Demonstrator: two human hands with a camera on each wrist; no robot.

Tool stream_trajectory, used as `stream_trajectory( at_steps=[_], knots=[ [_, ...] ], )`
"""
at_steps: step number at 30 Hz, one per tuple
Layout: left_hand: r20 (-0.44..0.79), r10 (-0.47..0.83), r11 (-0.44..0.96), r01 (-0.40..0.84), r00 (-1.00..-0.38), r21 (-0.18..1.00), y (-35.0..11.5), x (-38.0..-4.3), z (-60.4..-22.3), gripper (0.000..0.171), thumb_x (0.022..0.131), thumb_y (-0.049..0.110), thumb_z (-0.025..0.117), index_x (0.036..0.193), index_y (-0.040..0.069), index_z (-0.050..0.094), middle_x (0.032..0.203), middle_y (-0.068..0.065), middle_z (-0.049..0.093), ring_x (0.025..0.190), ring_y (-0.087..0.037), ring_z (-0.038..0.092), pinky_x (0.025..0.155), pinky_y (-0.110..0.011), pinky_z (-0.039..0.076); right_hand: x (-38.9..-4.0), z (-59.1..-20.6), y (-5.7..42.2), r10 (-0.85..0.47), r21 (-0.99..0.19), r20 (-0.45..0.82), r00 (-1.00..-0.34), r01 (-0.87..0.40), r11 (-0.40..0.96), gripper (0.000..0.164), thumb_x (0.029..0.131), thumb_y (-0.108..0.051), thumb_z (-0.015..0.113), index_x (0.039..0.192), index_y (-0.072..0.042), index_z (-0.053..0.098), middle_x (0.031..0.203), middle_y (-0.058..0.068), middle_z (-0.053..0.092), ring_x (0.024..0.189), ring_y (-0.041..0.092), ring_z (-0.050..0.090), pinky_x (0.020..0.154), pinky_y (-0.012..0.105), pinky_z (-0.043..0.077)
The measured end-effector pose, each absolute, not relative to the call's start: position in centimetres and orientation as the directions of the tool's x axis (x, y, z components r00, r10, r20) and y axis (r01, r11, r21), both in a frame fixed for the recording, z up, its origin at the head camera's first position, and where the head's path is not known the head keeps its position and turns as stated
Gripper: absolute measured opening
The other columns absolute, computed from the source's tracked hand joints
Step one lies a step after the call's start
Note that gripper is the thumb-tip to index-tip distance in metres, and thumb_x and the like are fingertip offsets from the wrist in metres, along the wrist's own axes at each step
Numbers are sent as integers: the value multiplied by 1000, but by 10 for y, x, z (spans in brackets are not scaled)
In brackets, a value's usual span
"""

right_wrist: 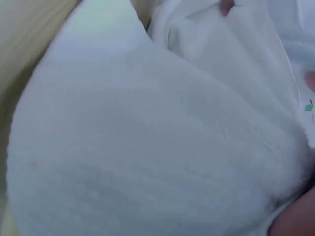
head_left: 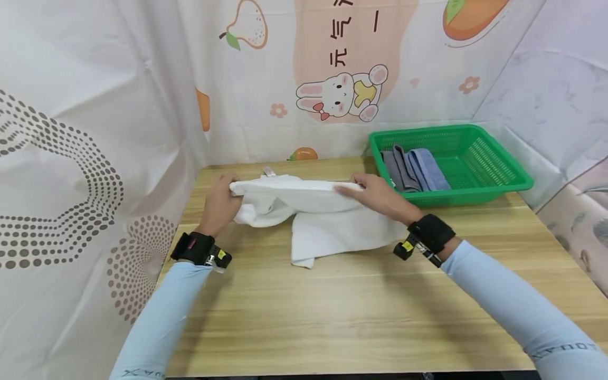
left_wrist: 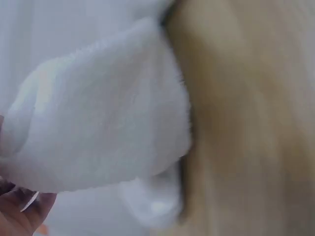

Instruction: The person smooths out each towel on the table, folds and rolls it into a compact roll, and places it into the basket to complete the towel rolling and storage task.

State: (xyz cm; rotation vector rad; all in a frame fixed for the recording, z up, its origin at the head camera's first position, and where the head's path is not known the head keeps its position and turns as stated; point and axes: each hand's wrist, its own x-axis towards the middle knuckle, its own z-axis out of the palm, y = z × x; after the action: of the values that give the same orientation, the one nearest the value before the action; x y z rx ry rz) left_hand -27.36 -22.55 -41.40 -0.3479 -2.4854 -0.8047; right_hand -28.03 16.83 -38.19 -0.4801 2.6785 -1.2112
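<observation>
A white towel (head_left: 323,203) stretches between the two hands over the wooden table, its upper edge pulled nearly straight. My left hand (head_left: 220,205) grips the towel's left end. With thumb on top, my right hand (head_left: 380,196) pinches the same edge toward its right end. Below, a loose part of the towel hangs onto the tabletop, one corner pointing at the front. In the left wrist view, fingers (left_wrist: 27,211) hold the white cloth (left_wrist: 103,113) from beneath. The right wrist view is mostly filled by the towel (right_wrist: 147,137), with part of the right hand (right_wrist: 298,216) at the lower corner.
A green plastic basket (head_left: 475,195) stands at the back right, close to the right hand. Inside it lie a folded grey towel (head_left: 401,169) and a folded blue towel (head_left: 427,169). Printed curtains (head_left: 256,105) border the wooden table (head_left: 332,322) at the back and sides.
</observation>
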Motion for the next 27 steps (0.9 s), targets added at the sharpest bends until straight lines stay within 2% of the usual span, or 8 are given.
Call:
stream_trajectory(
  at_steps=[2, 5, 9, 14, 20, 23, 27],
  knots=[
    [551, 56, 777, 383, -832, 499, -230, -274, -406, 28, 83, -18, 55, 107, -4, 60, 100, -23, 61, 94, -40, 59, 84, -53, 47, -278, -376, 177, -416, -644, 11, -909, -324, 693, 46, 95, -54, 70, 99, -9, 61, 90, 6, 61, 78, 22, 53, 67, 36, 41],
    [592, 80, 810, 398, -802, 430, -239, -275, -402, 41, 74, -26, 49, 108, -7, 61, 99, -25, 59, 95, -43, 55, 86, -53, 44, -276, -367, 188, -475, -540, 115, -872, -456, 707, 32, 92, -36, 79, 102, -7, 69, 91, 6, 70, 72, 21, 56, 62, 34, 45],
    [612, 102, 873, 366, -784, 322, -252, -274, -414, 38, 72, -27, 52, 103, -11, 67, 100, -28, 58, 98, -47, 53, 86, -55, 45, -268, -351, 194, -478, -485, 265, -838, -544, 685, 15, 91, -20, 81, 96, -8, 74, 87, 5, 72, 69, 19, 55, 62, 35, 45],
    [571, -8, 902, 240, -821, 359, -279, -265, -429, 38, 73, -25, 54, 106, -12, 70, 103, -31, 64, 98, -51, 58, 87, -60, 48, -253, -325, 201, -487, -430, 320, -813, -582, 690, 11, 92, -17, 80, 98, -9, 75, 86, 3, 72, 69, 19, 56, 62, 35, 44],
    [554, -33, 913, 200, -832, 356, -295, -260, -417, 34, 76, -21, 53, 102, -14, 71, 95, -32, 69, 90, -52, 65, 80, -61, 50, -243, -318, 238, -483, -407, 212, -850, -526, 747, 11, 92, -21, 80, 97, -13, 75, 87, -1, 73, 72, 18, 53, 61, 32, 43],
    [541, -40, 909, 195, -840, 370, -305, -257, -411, 31, 76, -19, 53, 99, -12, 73, 92, -32, 70, 85, -52, 66, 73, -61, 50, -237, -321, 266, -452, -448, 96, -887, -444, 776, 16, 92, -29, 81, 100, -16, 77, 92, -2, 74, 77, 18, 54, 64, 32, 43],
    [508, -25, 892, 210, -861, 401, -321, -249, -407, 38, 74, -23, 51, 99, -10, 76, 96, -30, 72, 88, -50, 68, 76, -59, 51, -233, -331, 303, -430, -483, -79, -899, -343, 806, 22, 91, -38, 80, 103, -19, 77, 96, -5, 73, 81, 17, 58, 68, 32, 46]
  ],
)
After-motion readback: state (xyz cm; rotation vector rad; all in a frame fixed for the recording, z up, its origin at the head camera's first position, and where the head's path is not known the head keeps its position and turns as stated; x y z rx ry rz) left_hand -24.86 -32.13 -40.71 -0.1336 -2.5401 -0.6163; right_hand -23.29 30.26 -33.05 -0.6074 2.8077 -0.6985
